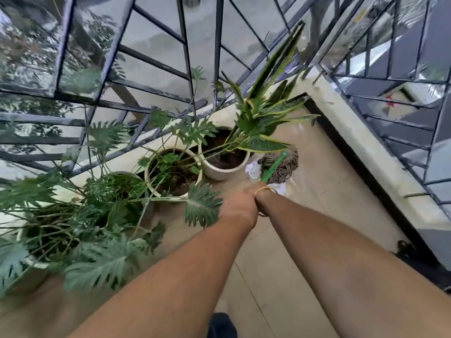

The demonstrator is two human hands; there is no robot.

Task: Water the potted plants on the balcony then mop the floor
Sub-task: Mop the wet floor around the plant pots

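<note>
Both the left hand (240,203) and the right hand (262,191), which wears a thin gold bangle (264,190), are closed around the green mop handle (273,167), whose brown string mop head (284,167) rests on the wet beige tiled floor (317,172) just beside the white ribbed round pot (219,173) of the striped snake plant (263,106).

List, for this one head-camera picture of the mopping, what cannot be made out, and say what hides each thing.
- Right hand: head view, mostly hidden behind the left hand; its grip on the green mop handle is not visible.
- Nearest pot: covered by leaves and cut off by the left edge.
- Mop head: blurred, partly behind the handle.
- Dark object by the wall: too blurred to identify.
</note>
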